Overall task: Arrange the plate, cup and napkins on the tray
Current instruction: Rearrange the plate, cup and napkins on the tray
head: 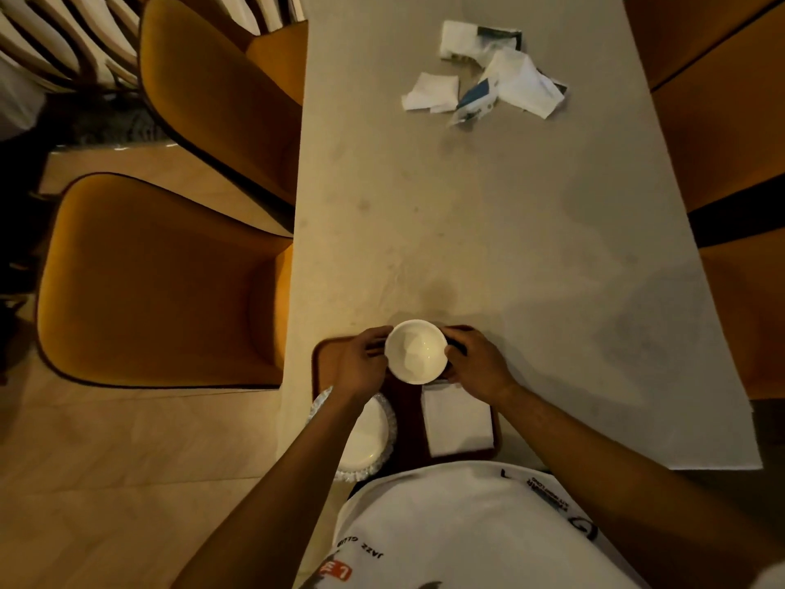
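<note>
A white cup point(416, 351) is at the far end of the dark brown tray point(325, 354), seen from above. My left hand point(361, 363) grips its left side and my right hand point(478, 362) its right side. Whether the cup rests on the tray or is held just above it, I cannot tell. A white plate point(367, 435) with a frilled rim lies on the tray's near left, partly under my left forearm. A folded white napkin point(458, 420) lies on the tray's near right.
The tray sits at the near left of a long beige table point(488, 227). Crumpled white napkins and blue-printed wrappers point(488, 74) lie at the far end. Orange chairs point(161, 282) stand along the left side, more at the right point(735, 121).
</note>
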Action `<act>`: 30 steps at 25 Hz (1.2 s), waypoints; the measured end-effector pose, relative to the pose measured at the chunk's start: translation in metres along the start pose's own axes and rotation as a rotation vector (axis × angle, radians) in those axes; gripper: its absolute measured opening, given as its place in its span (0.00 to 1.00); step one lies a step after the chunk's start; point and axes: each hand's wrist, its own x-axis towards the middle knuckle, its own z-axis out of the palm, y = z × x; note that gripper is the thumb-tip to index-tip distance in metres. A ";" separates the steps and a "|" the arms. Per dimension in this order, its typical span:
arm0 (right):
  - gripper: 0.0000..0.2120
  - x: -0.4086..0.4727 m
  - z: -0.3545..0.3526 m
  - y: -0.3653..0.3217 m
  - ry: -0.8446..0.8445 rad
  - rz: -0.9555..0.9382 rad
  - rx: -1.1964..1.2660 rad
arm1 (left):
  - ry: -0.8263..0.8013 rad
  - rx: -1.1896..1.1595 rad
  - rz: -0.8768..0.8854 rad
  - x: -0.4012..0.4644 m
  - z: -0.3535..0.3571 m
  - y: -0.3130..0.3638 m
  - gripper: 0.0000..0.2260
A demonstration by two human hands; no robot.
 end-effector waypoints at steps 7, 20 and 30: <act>0.18 -0.001 0.011 -0.007 -0.005 -0.012 0.014 | 0.047 0.008 0.004 0.001 -0.008 -0.013 0.19; 0.17 -0.021 0.009 0.000 0.141 0.046 0.140 | 0.157 0.329 0.261 -0.013 -0.012 -0.023 0.13; 0.30 -0.098 0.028 0.062 0.154 0.236 -0.364 | -0.429 1.037 0.945 -0.053 0.032 -0.062 0.20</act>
